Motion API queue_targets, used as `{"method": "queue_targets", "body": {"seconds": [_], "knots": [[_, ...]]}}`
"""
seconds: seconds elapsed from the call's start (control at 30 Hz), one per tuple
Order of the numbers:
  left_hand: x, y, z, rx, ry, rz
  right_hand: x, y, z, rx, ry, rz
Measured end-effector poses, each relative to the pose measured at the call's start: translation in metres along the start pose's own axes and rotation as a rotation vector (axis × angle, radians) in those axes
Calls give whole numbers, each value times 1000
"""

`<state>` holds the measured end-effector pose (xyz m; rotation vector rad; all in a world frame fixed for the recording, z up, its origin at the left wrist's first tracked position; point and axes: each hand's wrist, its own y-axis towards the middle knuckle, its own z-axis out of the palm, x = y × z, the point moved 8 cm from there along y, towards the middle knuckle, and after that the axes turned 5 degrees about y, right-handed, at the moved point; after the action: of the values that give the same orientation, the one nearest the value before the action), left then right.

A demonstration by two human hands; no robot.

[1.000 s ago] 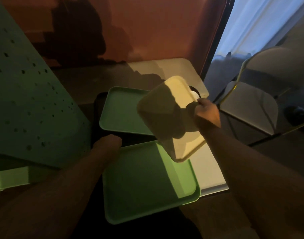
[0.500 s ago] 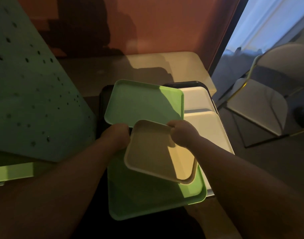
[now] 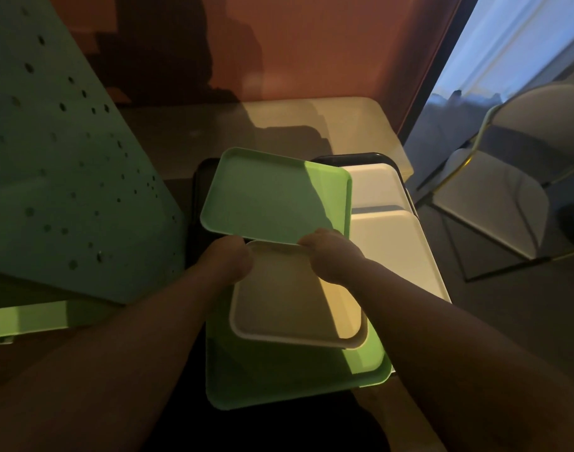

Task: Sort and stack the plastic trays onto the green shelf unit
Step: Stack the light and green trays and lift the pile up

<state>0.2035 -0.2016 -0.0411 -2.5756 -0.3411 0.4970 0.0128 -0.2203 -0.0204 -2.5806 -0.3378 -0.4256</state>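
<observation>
Left hand [image 3: 227,261] and right hand [image 3: 329,252] clamped far corners of cream tray [image 3: 292,301]; nearer green tray [image 3: 295,376] beneath, farther green tray [image 3: 272,194] just beyond fingers.

Single head view, close, looking forward-down over forearms onto table [image 3: 328,122].

cream tray [image 3: 295,298]: smooth matt plastic, raised rim. green trays [image 3: 272,197]: same matt plastic finish, faint sheen noted where lit. green shelf panel [image 3: 51,164] at left: painted sheet metal, perforated, satin. far table top [image 3: 344,125]: smooth, matt.
</observation>
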Motion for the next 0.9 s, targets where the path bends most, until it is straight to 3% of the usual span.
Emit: {"method": "queue_targets", "body": {"seconds": [0.5,0.9], "knots": [[1,-8,-8,-40,-23,-8,17,-11,-1,-114,-101,-82],[-4,-17,-1,26,-170,113,26,-15,12,-72,-141,-92]]}}
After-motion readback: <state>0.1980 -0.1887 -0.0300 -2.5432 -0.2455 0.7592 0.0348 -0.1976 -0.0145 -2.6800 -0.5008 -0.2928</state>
